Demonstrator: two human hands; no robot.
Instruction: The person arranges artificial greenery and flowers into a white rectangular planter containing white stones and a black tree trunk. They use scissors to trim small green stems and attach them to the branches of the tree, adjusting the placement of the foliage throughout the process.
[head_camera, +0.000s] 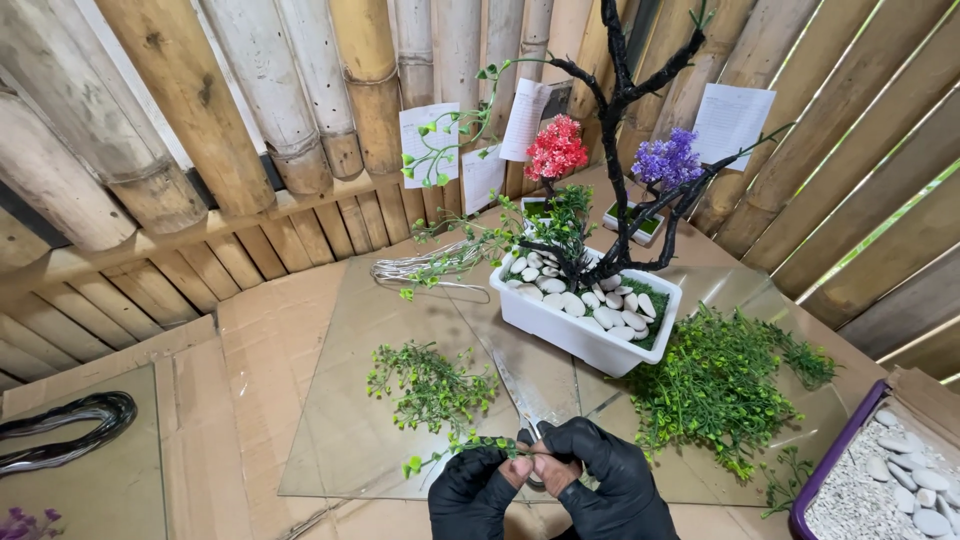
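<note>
Below centre, at the bottom edge of the frame, the left hand (478, 490) and right hand (600, 480), both in black gloves, meet fingertip to fingertip and pinch a thin green sprig (455, 450) between them. Each hand is clamped on the sprig; its leafy end trails to the left of the left hand, just above the bench (270, 330). Scissors (520, 395) lie on a glass pane (340, 440) directly above the hands, blades pointing to the upper left; whether the handles touch the fingers cannot be told.

Left of the scissors lies a small loose clump of green foliage (430, 385). A larger heap of greenery (715, 385) lies at the right, near the right hand but apart from it.

At centre stands a white rectangular pot (580, 335) filled with pale pebbles (585, 300); a black branching trunk (615, 170) rises from it to the top of the frame, with leafy vines hanging toward the left. Behind it stand a red flower cluster (557, 150) and a purple flower cluster (668, 158). A coil of silver wire (420, 268) lies left of the pot.

At lower right, a purple-rimmed tray (825, 470) holds gravel and white stones. At lower left lies a coil of black wire (65, 430). Bamboo poles (200, 110) form the wall behind, with paper sheets (428, 140) fixed to them.
</note>
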